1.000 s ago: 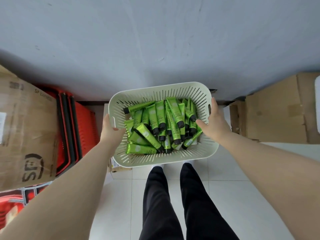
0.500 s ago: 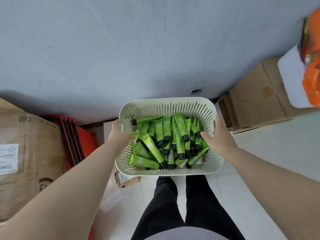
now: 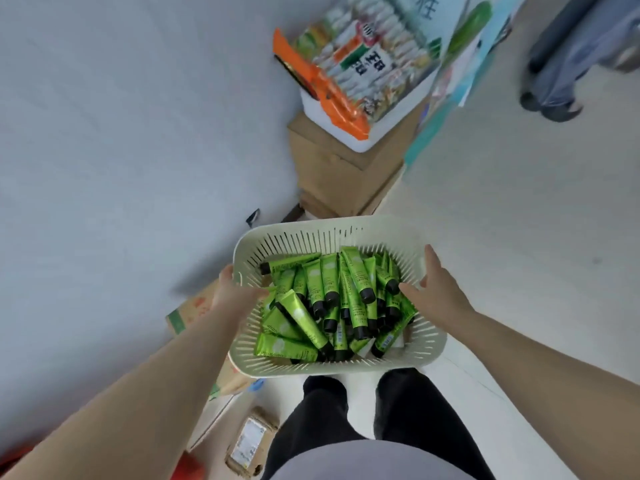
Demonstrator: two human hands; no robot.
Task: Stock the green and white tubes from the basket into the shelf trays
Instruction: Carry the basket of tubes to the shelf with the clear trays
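Together, hands (image 3: 232, 294) (image 3: 438, 294) clasp a slotted plastic basket (image 3: 311, 227) (glossy tubes (image 3: 349, 299)).

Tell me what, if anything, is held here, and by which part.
The basket, by its two short sides: left hand on the left rim, right hand on the right. The tubes lie loose inside.

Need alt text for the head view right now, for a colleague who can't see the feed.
A person's left hand and right hand hold a pale slotted basket by its sides, heaped with green tubes with black caps. Beyond it, by a grey wall, stands a cardboard box bearing a white crate of snack packets.
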